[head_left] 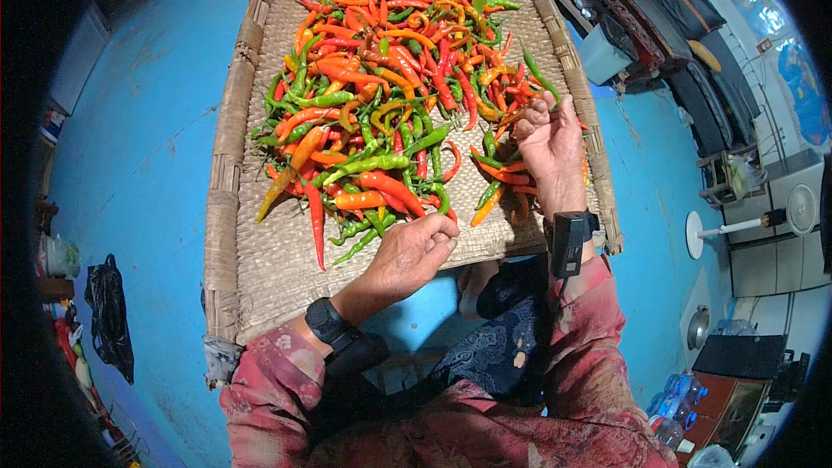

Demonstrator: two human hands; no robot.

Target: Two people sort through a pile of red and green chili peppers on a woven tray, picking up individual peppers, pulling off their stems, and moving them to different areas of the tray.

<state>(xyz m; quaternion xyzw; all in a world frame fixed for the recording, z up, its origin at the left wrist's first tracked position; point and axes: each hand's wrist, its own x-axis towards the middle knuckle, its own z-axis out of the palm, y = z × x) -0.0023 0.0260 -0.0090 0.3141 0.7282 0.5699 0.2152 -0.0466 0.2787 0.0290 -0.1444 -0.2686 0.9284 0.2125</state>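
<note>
A shallow woven tray (227, 199) in front of me bears a heap of red, orange and green chili peppers (381, 78). Over its right side, my right hand (551, 143) is closed, pinching a long green chili (539, 74) near one end; the chili points up and to the left. Closer to me, my left hand (412, 251) is closed with curled fingers at the near edge of the heap, beside several green chilies (364, 238). Whatever its fingertips may hold is hidden. A smaller group of chilies (498, 178) lies between the heap and my right hand.
The tray has a raised, bound rim. Blue floor (147, 156) surrounds it, with a black plastic bag (110, 316) on the left. To the right are a white fan (750, 221) and a pale blue bin (604, 54). Plastic bottles (680, 403) stand at the lower right.
</note>
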